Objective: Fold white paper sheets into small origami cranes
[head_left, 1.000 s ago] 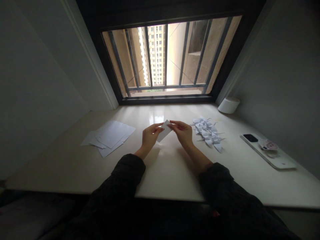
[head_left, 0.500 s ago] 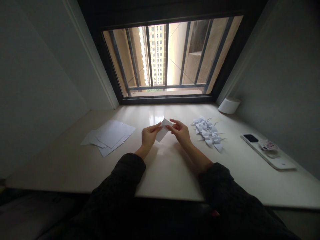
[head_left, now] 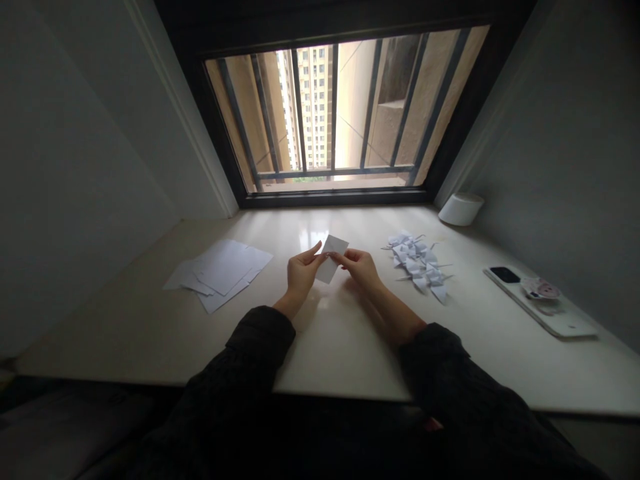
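A small piece of folded white paper is held up above the pale sill, between my two hands. My left hand pinches its left side, with the thumb lying across the face of the paper. From the other side my right hand grips it, its thumb meeting the paper near the middle and its fingers curled behind. Several folded white paper cranes lie clustered to the right of my right hand. Left of my hands a loose stack of white paper sheets is spread flat.
A white phone with a round grip on its back lies at the right. Behind it, a white cylindrical object stands near the wall. The barred window closes off the far side of the pale sill.
My right fingers have come down from the paper's upper right edge and curled in. More of the paper's upper face now shows above my thumbs.
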A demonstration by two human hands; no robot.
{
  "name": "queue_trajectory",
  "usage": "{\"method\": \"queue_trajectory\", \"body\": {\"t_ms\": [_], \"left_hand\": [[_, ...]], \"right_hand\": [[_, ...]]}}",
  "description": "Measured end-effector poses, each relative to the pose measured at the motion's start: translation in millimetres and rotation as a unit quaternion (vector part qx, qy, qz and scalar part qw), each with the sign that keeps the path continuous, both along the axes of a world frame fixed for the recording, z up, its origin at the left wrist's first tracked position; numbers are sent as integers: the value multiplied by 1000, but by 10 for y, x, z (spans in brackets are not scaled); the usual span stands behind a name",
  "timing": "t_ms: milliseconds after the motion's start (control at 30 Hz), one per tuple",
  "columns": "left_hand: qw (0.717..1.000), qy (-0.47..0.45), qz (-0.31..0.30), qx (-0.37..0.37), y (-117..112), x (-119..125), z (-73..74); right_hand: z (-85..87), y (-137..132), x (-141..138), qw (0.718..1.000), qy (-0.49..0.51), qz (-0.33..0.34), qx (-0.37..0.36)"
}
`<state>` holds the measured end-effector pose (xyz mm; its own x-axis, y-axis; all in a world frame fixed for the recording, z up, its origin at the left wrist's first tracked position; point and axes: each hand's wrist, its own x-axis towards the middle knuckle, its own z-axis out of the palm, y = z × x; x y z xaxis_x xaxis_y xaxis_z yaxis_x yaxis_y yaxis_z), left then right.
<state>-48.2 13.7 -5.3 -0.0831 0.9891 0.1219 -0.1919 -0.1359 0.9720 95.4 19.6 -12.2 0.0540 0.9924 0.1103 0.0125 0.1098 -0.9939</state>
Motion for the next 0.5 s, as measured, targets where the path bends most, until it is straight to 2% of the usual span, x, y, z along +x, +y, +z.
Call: {"method": "queue_trajectory", "body": {"t_ms": [233, 500], "left_hand": [[998, -58, 15, -26, -30, 29, 39], [996, -80, 22, -28, -71, 55, 95]], "right_hand": [[57, -59, -36, 999, 11, 37, -9], [59, -86, -82, 999, 18, 24, -15]]}}
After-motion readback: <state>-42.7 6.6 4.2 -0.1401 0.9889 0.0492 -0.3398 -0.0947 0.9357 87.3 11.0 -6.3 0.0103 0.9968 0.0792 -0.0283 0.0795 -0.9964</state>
